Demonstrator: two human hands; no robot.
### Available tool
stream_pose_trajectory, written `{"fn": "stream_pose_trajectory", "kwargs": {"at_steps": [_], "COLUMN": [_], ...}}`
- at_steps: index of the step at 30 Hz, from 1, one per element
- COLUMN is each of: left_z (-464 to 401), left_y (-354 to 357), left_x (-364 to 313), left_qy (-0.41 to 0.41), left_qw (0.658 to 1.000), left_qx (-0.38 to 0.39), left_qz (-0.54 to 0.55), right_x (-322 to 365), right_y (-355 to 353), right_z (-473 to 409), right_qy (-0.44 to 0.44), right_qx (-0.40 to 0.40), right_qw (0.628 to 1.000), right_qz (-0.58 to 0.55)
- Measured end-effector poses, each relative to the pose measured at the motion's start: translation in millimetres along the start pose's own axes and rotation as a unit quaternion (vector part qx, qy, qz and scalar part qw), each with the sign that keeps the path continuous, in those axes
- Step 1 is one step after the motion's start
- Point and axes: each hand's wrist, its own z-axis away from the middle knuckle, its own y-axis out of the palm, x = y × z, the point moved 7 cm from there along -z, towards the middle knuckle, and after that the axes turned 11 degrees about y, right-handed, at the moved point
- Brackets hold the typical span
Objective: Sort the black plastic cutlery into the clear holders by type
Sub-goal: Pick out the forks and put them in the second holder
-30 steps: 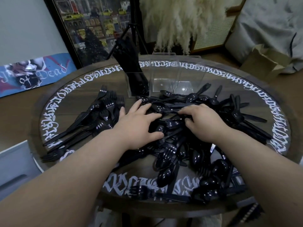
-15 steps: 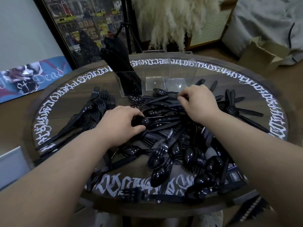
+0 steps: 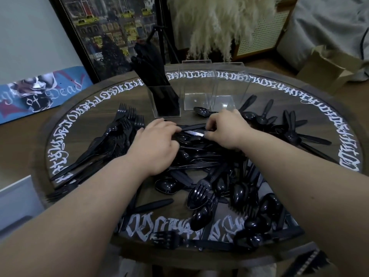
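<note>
Black cutlery lies heaped on the round table (image 3: 329, 108), and in the head view both hands have shifted from the pile's middle a second ago to its far edge, just short of the clear holders (image 3: 215, 86). The left hand (image 3: 157, 144) curls over loose pieces, and the right hand (image 3: 225, 130) pinches long black handles (image 3: 193, 129). Knives already fill the left holder (image 3: 165, 100); forks (image 3: 127, 118) lie gathered at left. They seem to be bunching one type for a holder.

dim indoor light | soft shadows | wide-angle edge bending | slight blur
</note>
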Motion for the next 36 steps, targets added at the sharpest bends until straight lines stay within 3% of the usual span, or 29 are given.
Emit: {"fn": "stream_pose_trajectory", "kwargs": {"at_steps": [4,7,12,18,24,29,36], "left_z": [-0.2,-0.1,-6.3,-23.0,-28.1,-28.3,-27.3], "left_y": [12.9,17.7,18.3,10.6,14.2,-12.9,-9.2], "left_x": [1.9,10.5,9.6,-7.8,-11.2,-23.7,-29.4], "left_qy": [-0.046,-0.075,-0.084,0.003,-0.011,0.019,0.052], "left_qw": [0.996,0.991,0.991,0.999,0.998,0.987,0.993], "left_qx": [0.075,0.094,0.070,-0.028,-0.025,-0.143,-0.080], "left_qz": [-0.025,-0.051,-0.072,-0.039,-0.060,-0.075,-0.064], "right_x": [-10.5,-15.1,-16.0,-18.3,-24.8,-19.7,1.8], "right_y": [-8.8,-12.9,-14.0,-16.1,-11.7,-16.7,-47.5], "right_z": [2.9,5.0,3.9,7.4,6.7,10.0,28.3], "right_qy": [0.002,-0.006,-0.003,-0.014,0.002,-0.035,-0.100], "right_qx": [-0.022,-0.022,0.006,0.021,0.049,0.024,-0.016], "right_qw": [0.998,0.999,0.999,1.000,0.999,0.999,0.985], "right_qz": [-0.063,-0.035,-0.039,0.007,-0.012,-0.019,-0.143]}}
